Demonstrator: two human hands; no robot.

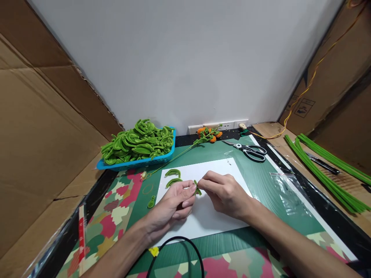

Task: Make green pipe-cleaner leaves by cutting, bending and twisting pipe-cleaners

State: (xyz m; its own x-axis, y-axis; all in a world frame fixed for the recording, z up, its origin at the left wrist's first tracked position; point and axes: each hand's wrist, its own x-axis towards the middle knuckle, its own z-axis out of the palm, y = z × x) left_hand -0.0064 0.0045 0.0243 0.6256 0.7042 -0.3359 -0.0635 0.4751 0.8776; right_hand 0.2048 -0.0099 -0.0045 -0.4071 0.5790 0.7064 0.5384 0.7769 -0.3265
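Above a white sheet (203, 216), my left hand (179, 200) pinches a small green fuzzy piece (198, 190) between thumb and fingers. My right hand (227, 193) meets it from the right, its fingertips closed on the same piece. Part of the piece is hidden behind the fingers. Two curved green fuzzy leaves (173, 173) lie on the sheet just beyond my left hand. A smaller green piece (151, 202) rests on the green mat left of the sheet.
A blue tray (139, 165) heaped with green fuzzy leaves stands at the back left. Behind the sheet lie an orange-flowered stem (205, 137) and black-handled scissors (252, 151). Green stems (327, 181) and a plastic bag (291, 195) are at the right. A black cable loop (176, 238) is in front.
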